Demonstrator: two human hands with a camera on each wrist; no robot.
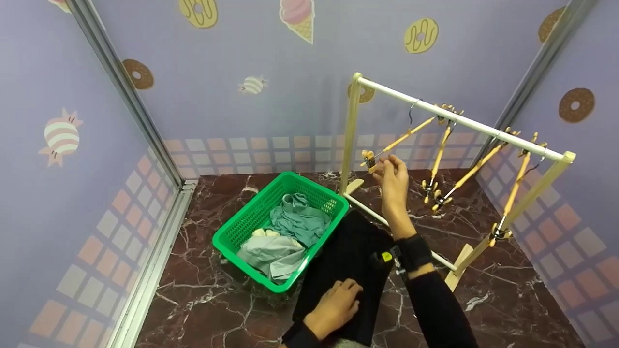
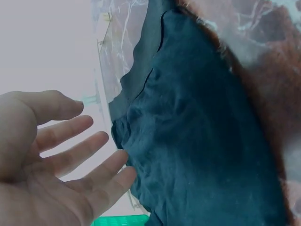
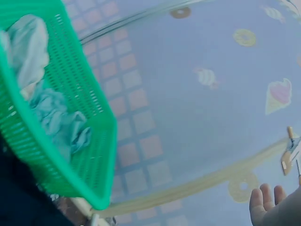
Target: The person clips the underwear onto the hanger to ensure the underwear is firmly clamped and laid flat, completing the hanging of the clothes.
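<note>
Marble floor: left hand flat on dark garment, fingers straight.

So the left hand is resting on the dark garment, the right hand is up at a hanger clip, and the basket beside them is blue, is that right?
Not quite: the basket is green, not blue, as the head view shows. The rest stands: the left hand rests on the dark garment, and the right hand is up at a hanger clip.
</note>
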